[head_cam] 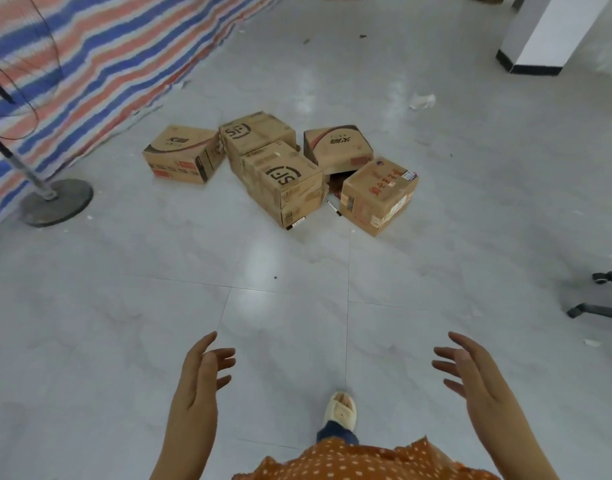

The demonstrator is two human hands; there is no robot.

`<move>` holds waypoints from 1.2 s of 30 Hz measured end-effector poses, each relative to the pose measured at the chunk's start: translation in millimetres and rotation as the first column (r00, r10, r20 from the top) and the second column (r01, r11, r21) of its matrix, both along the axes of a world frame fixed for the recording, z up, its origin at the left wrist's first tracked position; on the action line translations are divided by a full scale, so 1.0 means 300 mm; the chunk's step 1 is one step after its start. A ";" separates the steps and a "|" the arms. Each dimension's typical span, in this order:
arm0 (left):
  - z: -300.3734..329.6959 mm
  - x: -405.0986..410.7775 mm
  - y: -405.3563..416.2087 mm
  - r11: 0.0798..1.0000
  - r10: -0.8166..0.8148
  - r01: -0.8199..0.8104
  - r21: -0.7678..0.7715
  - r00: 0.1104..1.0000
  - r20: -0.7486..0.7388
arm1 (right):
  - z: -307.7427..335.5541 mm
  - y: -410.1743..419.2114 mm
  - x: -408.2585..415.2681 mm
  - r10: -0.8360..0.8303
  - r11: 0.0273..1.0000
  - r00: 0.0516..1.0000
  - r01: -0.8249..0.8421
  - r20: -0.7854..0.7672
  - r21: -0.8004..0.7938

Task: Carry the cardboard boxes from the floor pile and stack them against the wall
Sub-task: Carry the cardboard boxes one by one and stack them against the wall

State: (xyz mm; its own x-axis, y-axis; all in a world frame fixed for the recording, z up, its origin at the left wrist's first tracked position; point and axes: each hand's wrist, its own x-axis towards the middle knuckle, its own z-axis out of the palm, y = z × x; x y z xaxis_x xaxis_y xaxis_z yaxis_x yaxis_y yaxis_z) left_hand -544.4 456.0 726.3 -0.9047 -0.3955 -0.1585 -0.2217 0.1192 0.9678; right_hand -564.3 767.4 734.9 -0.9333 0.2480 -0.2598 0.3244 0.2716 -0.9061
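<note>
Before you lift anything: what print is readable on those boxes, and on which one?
"SF" logo, upside down: front SF box.
"SF" logo, upside down: rear SF box.
Red characters: right box, too blurred to read.
Printed logos: left box and back right box, unreadable.

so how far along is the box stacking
Nothing looks done: five boxes lie in the pile on the floor, and no stack against a wall is in view. Nothing is in hand either; the left hand and right hand are open and empty, short of the pile. All five are left to carry.
</note>
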 end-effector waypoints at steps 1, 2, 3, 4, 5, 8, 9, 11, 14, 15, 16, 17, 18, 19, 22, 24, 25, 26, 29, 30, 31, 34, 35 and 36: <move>0.004 -0.080 0.015 1.000 0.007 -0.007 0.007 1.000 -0.003 | 0.013 0.013 -0.089 0.013 1.000 1.000 -0.013 -0.010 0.017; 0.011 -0.161 0.030 1.000 0.011 -0.010 0.011 1.000 -0.008 | 0.027 0.025 -0.178 0.027 0.999 0.999 -0.026 -0.019 0.034; 0.018 -0.241 0.045 1.000 0.012 -0.012 0.012 1.000 -0.012 | 0.038 0.036 -0.268 0.039 0.998 0.999 -0.038 -0.026 0.050; 0.022 -0.317 0.057 1.000 0.012 -0.012 0.011 1.000 -0.013 | 0.044 0.047 -0.358 0.057 0.997 0.998 -0.055 -0.029 0.061; 0.024 -0.386 0.067 1.000 0.009 -0.009 0.010 1.000 -0.011 | 0.048 0.057 -0.443 0.080 0.995 0.996 -0.078 -0.027 0.068; 0.023 -0.555 0.083 0.999 0.028 -0.028 0.030 1.000 0.000 | 0.049 0.062 -0.671 0.130 0.989 0.991 -0.129 -0.010 0.071; 0.021 -0.610 0.081 0.999 0.043 -0.043 0.032 0.999 0.005 | 0.046 0.055 -0.740 0.135 0.989 0.991 -0.134 -0.018 0.065; 0.009 -0.726 0.069 0.997 0.068 -0.069 0.030 0.997 0.031 | 0.027 0.038 -0.870 0.133 0.990 0.991 -0.132 -0.021 0.050; -0.025 -0.929 0.028 0.996 0.081 -0.083 0.017 0.994 0.074 | -0.023 -0.003 -1.074 0.140 0.990 0.990 -0.141 0.012 0.031; -0.033 -1.005 0.009 0.996 0.086 -0.087 0.014 0.993 0.080 | -0.037 -0.024 -1.141 0.136 0.990 0.991 -0.136 0.016 0.027; -0.039 -1.088 -0.013 0.996 0.086 -0.088 0.010 0.993 0.083 | -0.048 -0.048 -1.214 0.130 0.991 0.991 -0.130 0.018 0.021; -0.043 -1.174 -0.037 0.997 0.082 -0.083 0.003 0.993 0.088 | -0.055 -0.073 -1.289 0.122 0.992 0.992 -0.122 0.024 0.013; -0.044 -1.259 -0.064 0.997 0.073 -0.073 -0.003 0.993 0.092 | -0.060 -0.098 -1.364 0.111 0.994 0.993 -0.111 0.031 0.006; -0.038 -1.344 -0.093 0.998 0.065 -0.065 -0.003 0.994 0.092 | -0.059 -0.122 -1.442 0.097 0.995 0.995 -0.097 0.035 -0.003; 0.008 -1.595 -0.181 0.998 0.062 -0.062 -0.005 0.995 0.083 | -0.031 -0.200 -1.692 0.072 0.997 0.997 -0.071 0.023 -0.019; 0.031 -1.749 -0.236 0.998 0.054 -0.052 -0.021 0.995 0.088 | -0.015 -0.247 -1.859 0.060 0.998 0.998 -0.060 0.016 -0.009; 0.032 -1.816 -0.262 0.999 0.047 -0.045 -0.029 0.995 0.093 | -0.011 -0.266 -1.935 0.059 0.998 0.998 -0.059 0.018 -0.003; 0.028 -1.877 -0.282 0.999 0.042 -0.039 -0.038 0.994 0.100 | -0.008 -0.278 -2.002 0.062 0.998 0.998 -0.062 0.025 0.004; 0.006 -2.037 -0.312 0.997 0.050 -0.042 -0.063 0.992 0.120 | -0.013 -0.289 -2.182 0.064 0.998 0.997 -0.065 0.047 0.022; -0.005 -2.086 -0.313 0.997 0.054 -0.046 -0.065 0.990 0.132 | -0.019 -0.286 -2.241 0.070 0.997 0.996 -0.072 0.062 0.024; -0.020 -2.136 -0.311 0.997 0.056 -0.047 -0.066 0.987 0.148 | -0.027 -0.282 -2.304 0.083 0.996 0.993 -0.085 0.080 0.026; -0.077 -2.291 -0.294 0.995 0.086 -0.073 -0.072 0.976 0.200 | -0.067 -0.267 -2.521 0.141 0.987 0.980 -0.150 0.143 0.059; -0.097 -2.351 -0.286 0.993 0.108 -0.093 -0.079 0.971 0.214 | -0.085 -0.262 -2.604 0.175 0.978 0.971 -0.190 0.165 0.080; -0.117 -2.414 -0.274 0.990 0.134 -0.118 -0.082 0.964 0.228 | -0.102 -0.256 -2.690 0.212 0.968 0.959 -0.233 0.186 0.097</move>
State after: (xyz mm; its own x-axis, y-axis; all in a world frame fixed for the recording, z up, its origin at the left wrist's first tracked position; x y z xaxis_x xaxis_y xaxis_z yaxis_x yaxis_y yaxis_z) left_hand -1268.4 373.6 691.1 -0.7882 -0.5210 -0.3276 -0.4570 0.1391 0.8785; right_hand -1371.3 690.7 704.3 -0.9118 0.0770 -0.4032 0.3921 0.4548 -0.7997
